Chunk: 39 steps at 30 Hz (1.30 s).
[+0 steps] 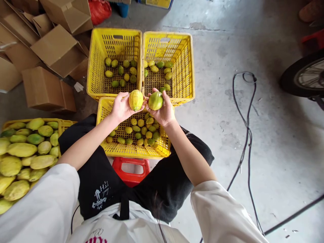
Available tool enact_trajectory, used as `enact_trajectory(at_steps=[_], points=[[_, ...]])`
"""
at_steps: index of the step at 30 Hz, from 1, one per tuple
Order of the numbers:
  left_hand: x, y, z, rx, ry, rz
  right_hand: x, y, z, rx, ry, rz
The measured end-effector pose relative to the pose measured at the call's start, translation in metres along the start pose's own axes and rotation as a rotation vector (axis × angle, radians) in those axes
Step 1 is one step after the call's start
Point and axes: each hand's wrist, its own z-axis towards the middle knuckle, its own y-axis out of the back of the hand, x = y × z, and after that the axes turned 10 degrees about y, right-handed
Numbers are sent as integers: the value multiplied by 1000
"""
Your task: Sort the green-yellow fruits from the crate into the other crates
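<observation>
My left hand (pixel 122 107) holds a yellow, faintly ridged, lemon-like fruit (pixel 136 100) with a green tip. Beside it, my right hand (pixel 164 111) cradles a green lemon-like fruit (pixel 155 101) with yellowish patches. The fingertips of both hands come close together between the two fruits; whether they touch I cannot tell. Both hands are above the far edge of the near yellow crate (pixel 138 153), where several small yellow and green fruits (pixel 144 131) lie. Behind them stand a left yellow crate (pixel 89 67) and a right yellow crate (pixel 191 67), each with several such fruits on its bottom.
A full crate of yellow-green fruits (pixel 25 158) stands at my left. Cardboard boxes (pixel 54 50) are heaped at the upper left. A red plastic stool (pixel 131 182) shows between my knees. A dark cable (pixel 246 135) lies on the floor at right, near a wheel (pixel 307 76).
</observation>
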Motion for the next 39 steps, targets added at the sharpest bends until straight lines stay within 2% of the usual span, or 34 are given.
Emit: enact_trajectory(at_steps=[6, 13, 20, 27, 32, 39], points=[[0, 3, 5, 39, -46, 15, 8, 2, 2, 33, -37, 129], [6, 10, 12, -21, -110, 114, -2, 0, 1, 58, -20, -36], [17, 11, 17, 6, 0, 183, -11, 6, 0, 45, -43, -50], [4, 9, 9, 37, 44, 41, -4, 7, 3, -17, -43, -5], [2, 5, 10, -25, 4, -16, 0, 9, 6, 9, -1, 75], [6, 0, 12, -88, -31, 79, -7, 9, 3, 120, -44, 28]])
